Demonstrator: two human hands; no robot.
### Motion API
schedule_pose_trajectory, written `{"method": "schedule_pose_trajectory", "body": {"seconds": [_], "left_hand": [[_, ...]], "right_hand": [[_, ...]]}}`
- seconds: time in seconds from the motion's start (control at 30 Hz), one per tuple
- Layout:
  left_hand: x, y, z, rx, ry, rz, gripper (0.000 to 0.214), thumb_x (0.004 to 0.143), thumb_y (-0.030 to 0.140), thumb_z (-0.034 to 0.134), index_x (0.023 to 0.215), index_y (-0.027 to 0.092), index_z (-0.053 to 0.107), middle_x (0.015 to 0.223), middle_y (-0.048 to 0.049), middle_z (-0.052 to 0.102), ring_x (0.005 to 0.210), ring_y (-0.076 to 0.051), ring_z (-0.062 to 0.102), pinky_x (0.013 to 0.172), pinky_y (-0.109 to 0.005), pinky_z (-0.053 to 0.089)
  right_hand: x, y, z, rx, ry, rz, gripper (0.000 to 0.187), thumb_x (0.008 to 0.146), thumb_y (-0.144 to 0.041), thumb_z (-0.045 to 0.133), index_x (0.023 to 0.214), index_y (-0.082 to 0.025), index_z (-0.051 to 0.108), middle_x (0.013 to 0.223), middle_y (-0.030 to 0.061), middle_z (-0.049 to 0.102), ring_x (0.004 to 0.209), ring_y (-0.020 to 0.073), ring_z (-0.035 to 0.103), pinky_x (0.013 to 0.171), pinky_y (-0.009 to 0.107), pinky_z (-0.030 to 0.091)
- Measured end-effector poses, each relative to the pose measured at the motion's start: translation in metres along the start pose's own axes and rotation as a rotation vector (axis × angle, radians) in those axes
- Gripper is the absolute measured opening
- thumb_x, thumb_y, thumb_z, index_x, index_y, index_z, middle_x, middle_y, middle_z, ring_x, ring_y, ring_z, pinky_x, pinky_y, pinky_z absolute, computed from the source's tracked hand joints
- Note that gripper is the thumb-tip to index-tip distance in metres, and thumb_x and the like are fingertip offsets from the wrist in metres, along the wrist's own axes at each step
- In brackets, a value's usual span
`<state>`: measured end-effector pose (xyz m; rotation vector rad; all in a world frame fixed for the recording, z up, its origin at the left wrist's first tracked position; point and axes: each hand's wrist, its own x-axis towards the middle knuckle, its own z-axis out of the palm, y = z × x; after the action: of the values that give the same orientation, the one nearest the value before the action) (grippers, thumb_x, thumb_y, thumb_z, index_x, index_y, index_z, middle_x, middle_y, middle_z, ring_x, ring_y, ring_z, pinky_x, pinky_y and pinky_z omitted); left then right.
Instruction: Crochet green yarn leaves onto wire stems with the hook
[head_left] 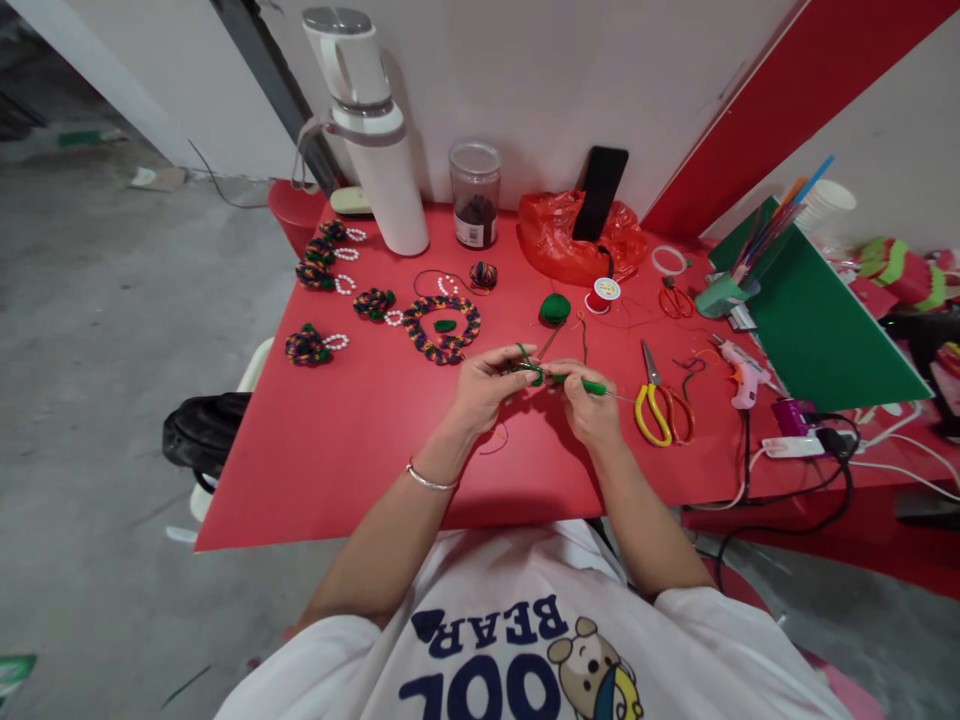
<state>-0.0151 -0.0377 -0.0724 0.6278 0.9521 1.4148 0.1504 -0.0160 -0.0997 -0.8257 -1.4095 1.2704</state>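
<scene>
My left hand (489, 383) is closed, pinching a small piece of green crochet work (535, 376) above the red table. In my right hand (589, 400) is a crochet hook with a green handle (594, 387), its tip end at the green yarn. Just beyond the hands lies a ball of green yarn (555, 309). To the left, a braided multicoloured crochet strip (472, 312) curls around a small green crochet piece (445, 326). Several dark multicoloured crochet flowers with white bead loops, one of them a flower (306, 346), lie further left.
Yellow-and-orange-handled scissors (654, 400) and a pink glue gun (742, 372) lie to the right, near a power strip (802, 444) with cables. At the back stand a white flask (386, 185), a clear jar (475, 195) and a phone (600, 192) against a red plastic bag (544, 240).
</scene>
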Motion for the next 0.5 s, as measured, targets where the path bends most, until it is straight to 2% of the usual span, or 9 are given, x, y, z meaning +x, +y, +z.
{"method": "schedule_pose_trajectory", "body": {"seconds": [0.23,0.5], "left_hand": [[-0.002,0.011,-0.005,0.226,-0.026,0.056,0.04,0.053,0.024,0.095,0.09,0.014,0.082,0.067,-0.0018,0.07,0.058,-0.012,0.061,0.054,-0.024,0.046],[0.002,-0.006,0.003,0.05,0.03,0.028,0.052,0.052,0.03,0.097,0.099,0.016,0.081,0.062,0.0013,0.068,0.052,-0.008,0.054,0.05,-0.022,0.041]], "right_hand": [[0.0,-0.005,-0.007,-0.07,-0.055,-0.015,0.037,0.09,-0.063,0.066,0.093,-0.029,0.081,0.098,0.0057,0.078,0.089,0.0228,0.072,0.08,0.039,0.06],[-0.001,0.008,-0.003,-0.01,0.053,0.029,0.041,0.089,-0.066,0.066,0.097,-0.029,0.08,0.099,0.0053,0.078,0.083,0.0209,0.071,0.074,0.036,0.059]]}}
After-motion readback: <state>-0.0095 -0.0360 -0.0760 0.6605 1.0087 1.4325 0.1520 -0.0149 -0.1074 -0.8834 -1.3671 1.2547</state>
